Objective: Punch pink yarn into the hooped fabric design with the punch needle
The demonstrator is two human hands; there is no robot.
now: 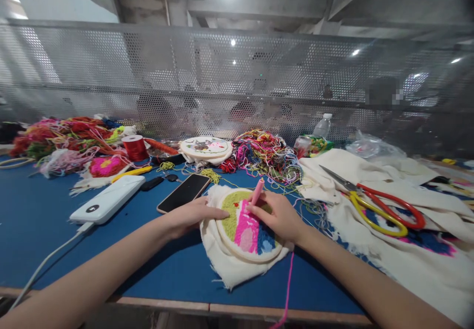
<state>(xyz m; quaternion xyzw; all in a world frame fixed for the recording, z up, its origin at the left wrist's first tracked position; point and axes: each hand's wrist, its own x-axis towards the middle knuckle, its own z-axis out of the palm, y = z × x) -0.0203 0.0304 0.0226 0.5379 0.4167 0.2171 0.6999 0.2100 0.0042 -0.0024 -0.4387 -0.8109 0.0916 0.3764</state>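
An embroidery hoop (237, 254) with cream cloth stretched in it lies tilted in front of me, its surface worked in green, pink and blue loops. My left hand (198, 214) grips the hoop's left rim, thumb on top and fingers hidden beneath. Between the fingers of my right hand (276, 213) is a pink punch needle (258, 191), held upright like a pen with its tip at the pink area. A strand of pink yarn (289, 284) hangs from near my right wrist over the table's front edge.
Large scissors (385, 213) lie on cream cloth (392, 270) at right. Left of the hoop are a phone (184, 193) and a white power bank (107, 201) with a cable. Behind stand yarn heaps (270, 154), another hoop (206, 149), a red spool (135, 147) and a bottle (323, 126).
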